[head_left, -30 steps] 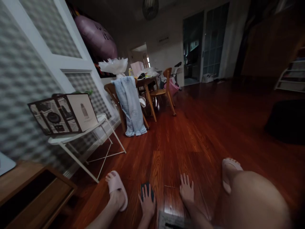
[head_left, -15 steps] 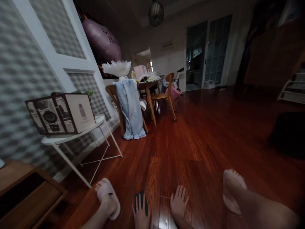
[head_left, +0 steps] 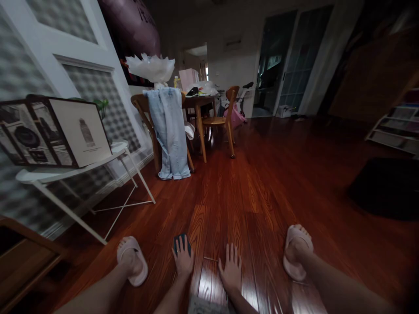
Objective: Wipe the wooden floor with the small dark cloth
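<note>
My left hand (head_left: 183,258) rests with fingers spread on top of a small dark teal pad (head_left: 178,238) on the floor. The pad's kind is unclear, since the hand covers most of it. Flat on the reddish wooden floor (head_left: 225,218) lies my right hand (head_left: 231,267), its fingers stretched forward and nothing in it. Between the hands a thin light line (head_left: 210,259) runs across the boards. My feet, in pink slippers (head_left: 133,261), stand on either side of the hands. At the bottom edge a greyish surface (head_left: 207,305) shows only in part.
To the left a white side table (head_left: 75,174) bears a printed box (head_left: 81,131). Ahead, jeans (head_left: 170,135) hang over a chair at the wooden dining table (head_left: 199,104). A dark rounded object (head_left: 386,187) sits at the right. Sliding doors (head_left: 294,65) stand at the back.
The view has tilted down and shifted, so both hands and forearms show more fully. The left hand stays on the dark pad; the right stays flat on the floor.
</note>
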`<state>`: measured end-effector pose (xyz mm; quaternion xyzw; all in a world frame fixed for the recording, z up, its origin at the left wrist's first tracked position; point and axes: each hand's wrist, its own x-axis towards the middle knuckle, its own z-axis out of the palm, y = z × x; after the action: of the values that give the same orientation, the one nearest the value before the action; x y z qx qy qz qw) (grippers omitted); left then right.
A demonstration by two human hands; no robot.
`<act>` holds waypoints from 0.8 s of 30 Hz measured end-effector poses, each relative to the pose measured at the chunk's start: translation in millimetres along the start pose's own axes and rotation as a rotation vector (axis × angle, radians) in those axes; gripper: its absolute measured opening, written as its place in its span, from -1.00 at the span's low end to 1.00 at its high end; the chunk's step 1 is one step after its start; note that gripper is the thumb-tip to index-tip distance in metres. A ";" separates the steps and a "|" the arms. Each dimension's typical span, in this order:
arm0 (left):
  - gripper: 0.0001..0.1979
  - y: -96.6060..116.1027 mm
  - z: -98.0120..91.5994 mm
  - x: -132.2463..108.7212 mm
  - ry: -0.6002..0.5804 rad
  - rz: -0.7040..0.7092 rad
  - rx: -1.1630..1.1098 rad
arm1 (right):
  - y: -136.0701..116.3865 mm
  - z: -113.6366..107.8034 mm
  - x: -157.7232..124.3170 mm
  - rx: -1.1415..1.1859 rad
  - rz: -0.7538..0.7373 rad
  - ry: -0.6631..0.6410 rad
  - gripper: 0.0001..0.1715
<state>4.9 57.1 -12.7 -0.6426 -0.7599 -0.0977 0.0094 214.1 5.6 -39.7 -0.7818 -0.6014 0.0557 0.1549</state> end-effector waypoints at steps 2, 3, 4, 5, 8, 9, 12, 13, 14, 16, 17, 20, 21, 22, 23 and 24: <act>-0.39 8.7 11.8 -20.4 0.026 0.072 -0.032 | -2.6 -5.4 -0.4 -0.009 0.004 -0.010 -0.16; -0.38 12.4 16.9 -31.9 0.026 0.128 -0.050 | -3.7 -7.9 -0.6 -0.014 0.007 -0.016 -0.16; -0.37 15.1 20.3 -42.4 0.016 0.180 -0.065 | -4.6 -10.1 -0.9 -0.019 0.007 -0.022 -0.16; -0.35 16.3 21.2 -50.7 -0.001 0.225 -0.076 | -5.5 -12.1 -1.1 -0.022 0.006 -0.026 -0.16; -0.32 7.0 8.9 -55.8 -0.090 0.349 -0.089 | -6.9 -16.1 -2.0 -0.027 0.004 -0.031 -0.16; -0.32 -1.0 1.7 -51.3 -0.122 0.397 -0.088 | -6.9 -16.4 -2.3 -0.027 0.002 -0.031 -0.16; -0.35 -37.9 -17.8 -31.1 -0.135 0.379 -0.043 | -5.7 -14.2 -3.0 -0.020 -0.005 -0.032 -0.15; -0.37 -52.3 -21.6 -25.1 -0.115 0.301 -0.013 | -4.9 -12.6 -3.1 -0.015 -0.009 -0.031 -0.15; -0.39 -66.2 -23.5 -20.4 -0.089 0.206 0.020 | -4.1 -10.7 -3.1 -0.008 -0.012 -0.029 -0.14; -0.40 -88.0 -22.7 -15.2 -0.035 0.039 0.076 | -2.5 -6.6 -2.6 0.001 -0.014 -0.022 -0.13; -0.41 -94.1 -20.5 -14.7 -0.014 -0.013 0.094 | -2.0 -4.7 -2.2 0.003 -0.015 -0.018 -0.13; -0.40 -87.0 -10.8 -20.2 0.025 -0.093 0.108 | -1.4 -2.2 -1.2 0.000 -0.016 -0.004 -0.13; -0.40 -76.7 -7.4 -24.4 0.024 -0.086 0.097 | -1.7 -2.7 -1.0 -0.004 -0.016 -0.002 -0.14; -0.40 -63.5 -4.2 -29.7 0.013 -0.053 0.077 | -2.1 -3.7 -1.0 -0.006 -0.017 -0.002 -0.14; -0.40 -48.4 -1.2 -35.9 -0.005 0.006 0.050 | -2.7 -5.1 -1.1 -0.008 -0.018 -0.005 -0.14; -0.39 -32.6 1.5 -42.6 -0.030 0.091 0.017 | -3.4 -6.7 -1.3 -0.008 -0.019 -0.008 -0.14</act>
<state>-19.4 10.8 -24.6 -0.6778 -0.7307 -0.0810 0.0077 212.5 4.0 -32.5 -0.7763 -0.6098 0.0552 0.1500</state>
